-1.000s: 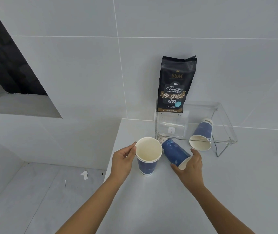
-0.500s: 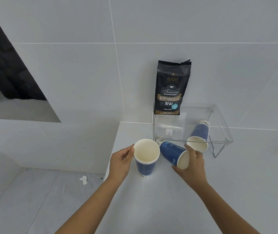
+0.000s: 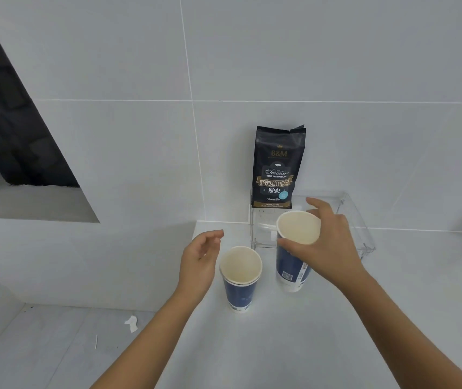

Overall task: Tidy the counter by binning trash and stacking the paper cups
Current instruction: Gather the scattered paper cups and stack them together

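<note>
A blue paper cup stack (image 3: pixel 240 287) stands upright on the white counter (image 3: pixel 252 355), with two rims showing, one nested in the other. My left hand (image 3: pixel 200 262) hovers just left of it, fingers apart, touching nothing. My right hand (image 3: pixel 326 242) grips another blue paper cup (image 3: pixel 290 265) by its rim, upright and slightly tilted, to the right of the stack. I cannot tell whether that cup's base rests on the counter. No other cup is visible.
A black coffee bag (image 3: pixel 279 167) stands on a clear acrylic shelf (image 3: pixel 360 220) against the tiled wall, behind my right hand. The counter's left edge drops to a floor where a small white paper scrap (image 3: pixel 131 323) lies.
The cup that lay on its side is now upright in my right hand. The standing cup now shows a second rim. My left hand has let go of it and opened.
</note>
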